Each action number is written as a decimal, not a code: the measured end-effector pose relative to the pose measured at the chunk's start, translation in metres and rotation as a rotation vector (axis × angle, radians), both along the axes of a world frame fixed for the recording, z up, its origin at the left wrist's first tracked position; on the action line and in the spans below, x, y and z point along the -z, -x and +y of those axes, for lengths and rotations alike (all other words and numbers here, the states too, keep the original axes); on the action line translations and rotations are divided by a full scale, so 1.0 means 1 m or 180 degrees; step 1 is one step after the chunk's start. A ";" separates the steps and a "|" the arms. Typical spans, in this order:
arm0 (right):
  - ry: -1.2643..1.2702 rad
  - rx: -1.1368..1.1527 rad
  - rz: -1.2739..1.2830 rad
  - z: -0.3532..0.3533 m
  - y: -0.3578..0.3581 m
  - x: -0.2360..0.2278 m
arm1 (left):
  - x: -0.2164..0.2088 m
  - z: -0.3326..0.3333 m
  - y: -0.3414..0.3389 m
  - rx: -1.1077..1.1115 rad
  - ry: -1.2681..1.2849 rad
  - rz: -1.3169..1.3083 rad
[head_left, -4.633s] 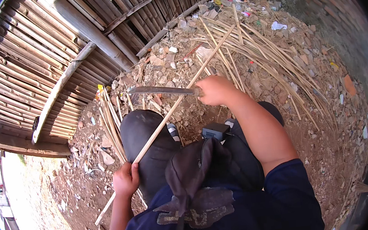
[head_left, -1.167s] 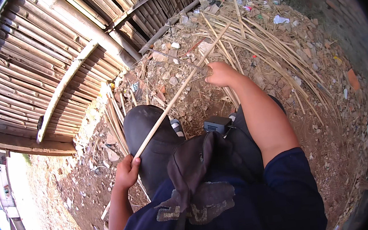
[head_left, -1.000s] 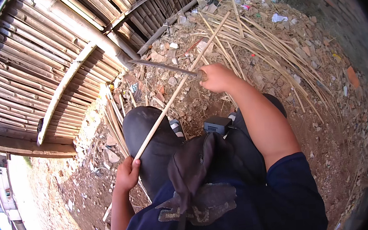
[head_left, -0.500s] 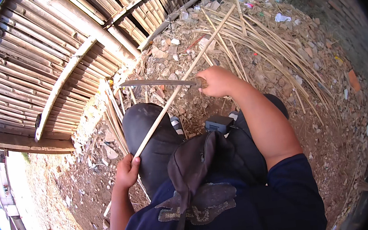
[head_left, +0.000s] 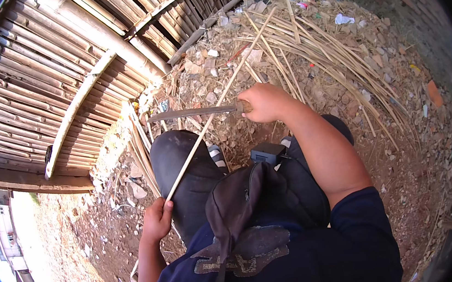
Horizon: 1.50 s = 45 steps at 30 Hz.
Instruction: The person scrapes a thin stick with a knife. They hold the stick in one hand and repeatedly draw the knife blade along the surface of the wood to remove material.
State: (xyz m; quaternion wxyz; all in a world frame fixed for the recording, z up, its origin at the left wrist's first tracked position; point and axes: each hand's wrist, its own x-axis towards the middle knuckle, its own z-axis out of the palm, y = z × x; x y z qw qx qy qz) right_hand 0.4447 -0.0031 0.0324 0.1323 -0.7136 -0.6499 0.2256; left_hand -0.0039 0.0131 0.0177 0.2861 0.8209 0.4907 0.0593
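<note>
My left hand (head_left: 158, 221) is closed round the near end of a long pale bamboo strip (head_left: 190, 157), which slants over my left knee and away to the upper right. My right hand (head_left: 264, 103) grips the short handle of a machete (head_left: 195, 112). Its long dark blade points left and crosses over the strip beyond my knee. Whether the edge bites into the strip or only rests on it, I cannot tell.
Many split bamboo strips (head_left: 332, 55) lie on the rubble ahead and to the right. More strips (head_left: 140, 150) lean beside my left knee. A slatted bamboo wall (head_left: 39, 89) stands at the left. A small black box (head_left: 268, 152) sits between my knees.
The machete and my right hand have come slightly nearer to me along the strip. The strip's far end has shifted a little left, and my left hand has dropped slightly.
</note>
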 end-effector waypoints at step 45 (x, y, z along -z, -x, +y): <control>-0.0025 0.0286 0.0168 0.015 -0.005 0.022 | 0.004 0.001 -0.010 0.0173 -0.0549 0.0257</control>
